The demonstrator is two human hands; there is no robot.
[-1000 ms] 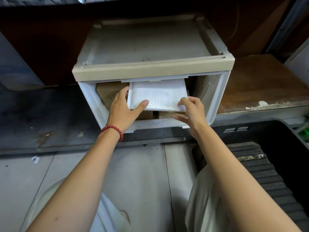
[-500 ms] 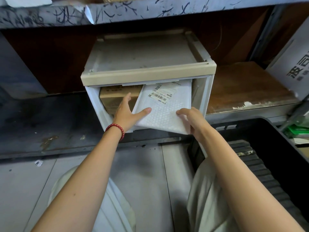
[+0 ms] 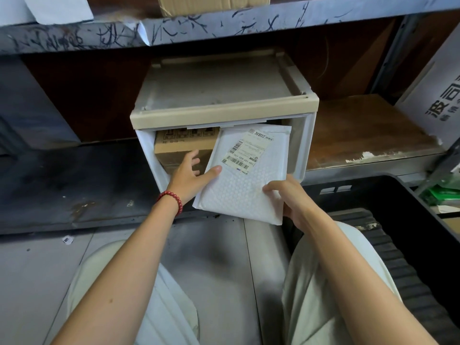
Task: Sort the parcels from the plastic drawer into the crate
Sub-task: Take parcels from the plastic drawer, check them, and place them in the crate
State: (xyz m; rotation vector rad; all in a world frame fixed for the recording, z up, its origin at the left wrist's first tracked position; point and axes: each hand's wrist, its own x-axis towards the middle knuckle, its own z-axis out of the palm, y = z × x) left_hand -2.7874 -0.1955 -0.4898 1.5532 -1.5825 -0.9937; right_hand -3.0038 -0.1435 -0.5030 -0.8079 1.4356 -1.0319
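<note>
Holds a white padded envelope [image 3: 245, 180] at the open front of the plastic drawer [image 3: 224, 113], top edge inside the opening, lower half clear of it; tilts it with the label [image 3: 249, 150] facing up, probably so that the address reads before sorting; supports it from two sides, likely because the soft bubble padding sags under a one-sided hold.

Clamps the envelope's lower right part with the right hand [image 3: 288, 197], thumb on the front, fingers curled behind; pinches the left edge with the left hand [image 3: 191, 175], thumb flat on the front, at least one finger hidden behind, the others spread loose and pointing at the cardboard box [image 3: 179, 145] just beyond that grip; contact with the box not clear.

Leaves that box inside the drawer, behind and to the left of both grips; wears a red bracelet [image 3: 171, 199] on the left wrist.

Shows the black crate [image 3: 398, 220] low and to the right of the right hand, apart from the envelope; by the look of it, the next stop, a short swing rightward and down.
</note>
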